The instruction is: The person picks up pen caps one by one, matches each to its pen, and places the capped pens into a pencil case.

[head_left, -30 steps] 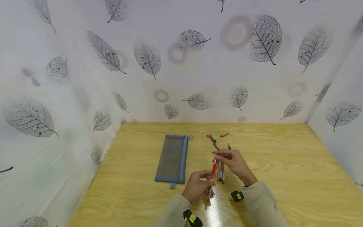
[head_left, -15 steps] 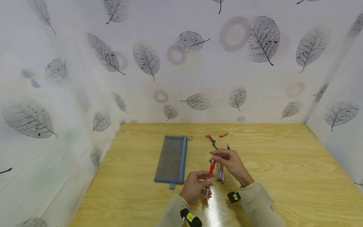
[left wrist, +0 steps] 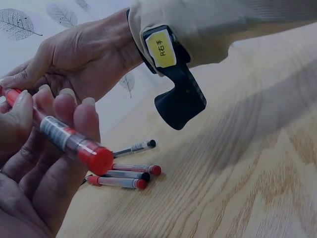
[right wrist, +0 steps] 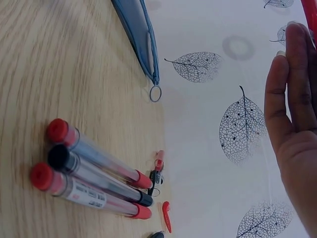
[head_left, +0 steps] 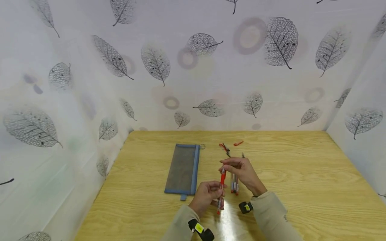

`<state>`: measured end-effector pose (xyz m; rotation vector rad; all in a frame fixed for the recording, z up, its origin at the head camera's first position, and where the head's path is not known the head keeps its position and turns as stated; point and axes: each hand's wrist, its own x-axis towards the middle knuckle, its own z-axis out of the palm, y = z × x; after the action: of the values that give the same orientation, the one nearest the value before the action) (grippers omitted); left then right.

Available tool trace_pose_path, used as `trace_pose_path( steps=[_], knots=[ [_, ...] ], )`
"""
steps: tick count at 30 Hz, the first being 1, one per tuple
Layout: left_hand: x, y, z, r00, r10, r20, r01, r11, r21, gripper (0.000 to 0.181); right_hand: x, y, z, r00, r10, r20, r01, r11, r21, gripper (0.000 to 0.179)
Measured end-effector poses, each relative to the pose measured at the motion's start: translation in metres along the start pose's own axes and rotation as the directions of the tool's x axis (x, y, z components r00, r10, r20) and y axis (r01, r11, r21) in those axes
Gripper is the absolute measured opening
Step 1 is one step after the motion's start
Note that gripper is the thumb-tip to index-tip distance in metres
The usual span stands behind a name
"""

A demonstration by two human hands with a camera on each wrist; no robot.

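Observation:
A red gel pen (head_left: 219, 197) with a clear barrel and a printed label stands tilted between my two hands. My left hand (head_left: 206, 196) holds its barrel between thumb and fingers. My right hand (head_left: 242, 171) pinches the pen's upper end; the fingertips hide what is there. The left wrist view shows the pen's red end plug (left wrist: 100, 161) pointing toward the camera. Next to my hands, several more pens (right wrist: 101, 171) with red or black ends lie side by side on the table, partly behind my right hand in the head view.
A grey mesh zip pouch (head_left: 182, 169) with blue edging and a metal ring lies left of the hands. Small red and black pieces (head_left: 223, 147) are grouped farther back, with a single red piece (head_left: 238, 143) beside them. A black-ended pen (left wrist: 141, 147) lies slightly apart.
Both hands have shifted slightly left with the red pen, which now stands a little more upright. The pouch and the pens on the table keep their places.

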<state>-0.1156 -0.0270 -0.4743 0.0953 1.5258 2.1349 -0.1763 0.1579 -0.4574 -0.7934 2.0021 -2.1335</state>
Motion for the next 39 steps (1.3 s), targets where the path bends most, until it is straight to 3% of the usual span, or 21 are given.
trace_pose_path(
  steps=[19, 29, 39],
  knots=[
    [0.002, 0.001, 0.001, 1.0, -0.02, -0.015, 0.021, 0.999, 0.041, 0.029, -0.002, -0.005, -0.005, 0.994, 0.1, -0.035, -0.104, 0.984, -0.146, 0.027],
    [0.008, 0.001, -0.001, 0.989, -0.016, -0.149, 0.03, 0.995, 0.092, 0.029, 0.002, -0.005, -0.009, 0.978, 0.206, -0.043, -0.21, 0.953, -0.219, 0.039],
    [0.008, 0.0, -0.002, 0.953, 0.03, -0.3, 0.004, 0.994, 0.112, 0.027, 0.019, 0.002, -0.009, 0.96, 0.265, -0.086, -0.278, 0.904, -0.325, 0.035]
  ],
)
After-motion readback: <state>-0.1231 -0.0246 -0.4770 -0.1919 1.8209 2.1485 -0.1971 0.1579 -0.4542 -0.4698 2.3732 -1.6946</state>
